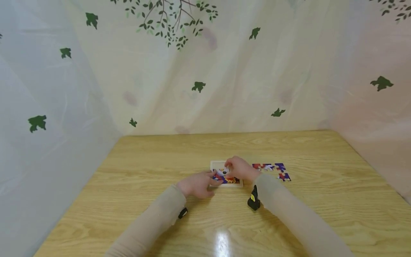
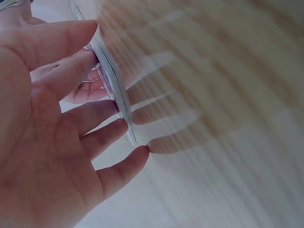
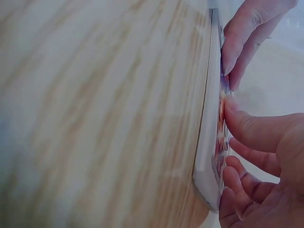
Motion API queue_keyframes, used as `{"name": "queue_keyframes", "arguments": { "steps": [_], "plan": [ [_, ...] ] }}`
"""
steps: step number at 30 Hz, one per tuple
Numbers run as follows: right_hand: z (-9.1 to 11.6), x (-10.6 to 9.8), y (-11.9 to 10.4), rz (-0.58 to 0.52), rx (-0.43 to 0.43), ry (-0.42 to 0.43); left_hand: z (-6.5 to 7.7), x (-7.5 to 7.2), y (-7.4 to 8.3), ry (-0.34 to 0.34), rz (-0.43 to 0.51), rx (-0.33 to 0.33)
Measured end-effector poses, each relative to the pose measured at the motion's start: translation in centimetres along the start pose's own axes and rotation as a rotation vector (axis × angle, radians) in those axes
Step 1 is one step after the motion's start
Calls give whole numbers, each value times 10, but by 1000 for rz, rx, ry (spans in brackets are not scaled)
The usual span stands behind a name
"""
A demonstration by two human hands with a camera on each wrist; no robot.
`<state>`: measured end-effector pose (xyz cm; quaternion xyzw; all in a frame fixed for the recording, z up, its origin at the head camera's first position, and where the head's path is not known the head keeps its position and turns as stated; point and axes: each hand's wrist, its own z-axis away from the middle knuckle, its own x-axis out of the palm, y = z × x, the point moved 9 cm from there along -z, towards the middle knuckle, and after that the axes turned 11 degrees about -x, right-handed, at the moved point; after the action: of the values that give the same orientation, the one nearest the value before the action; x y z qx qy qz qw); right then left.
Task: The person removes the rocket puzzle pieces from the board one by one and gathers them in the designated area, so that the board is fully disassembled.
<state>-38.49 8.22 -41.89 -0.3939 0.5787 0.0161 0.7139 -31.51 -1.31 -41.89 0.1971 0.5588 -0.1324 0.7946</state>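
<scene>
A shallow jigsaw tray [image 1: 238, 185] with a pale border lies on the table, partly filled with purple, red, white and orange pieces; bare tray bottom shows along its far side. Over its left part reaches my left hand [image 1: 198, 185], fingers extended, the tips at the near edge and on the picture. Above the tray's right half, my right hand [image 1: 241, 169] bends its thumb and fingers down and pinches a white puzzle piece [image 1: 222, 172] at the picture's surface. In the right wrist view the right thumb [image 3: 247, 130] touches the picture, with the other fingers curled beside it.
Right of the tray lie several loose puzzle pieces [image 1: 280, 166], purple, red and white, with one piece [image 1: 284, 177] nearer me. The wooden table [image 1: 154, 157] meets a hanging curtain [image 1: 167, 103] at the back. Black wrist cameras [image 1: 253, 202] hang under both sleeves.
</scene>
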Motion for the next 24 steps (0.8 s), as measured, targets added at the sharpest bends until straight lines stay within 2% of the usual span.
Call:
{"name": "queue_keyframes", "arguments": {
  "steps": [24],
  "plan": [
    [1, 3, 1, -36, -30, -5, 0, 0, 0, 13, -27, 8]
  ]
}}
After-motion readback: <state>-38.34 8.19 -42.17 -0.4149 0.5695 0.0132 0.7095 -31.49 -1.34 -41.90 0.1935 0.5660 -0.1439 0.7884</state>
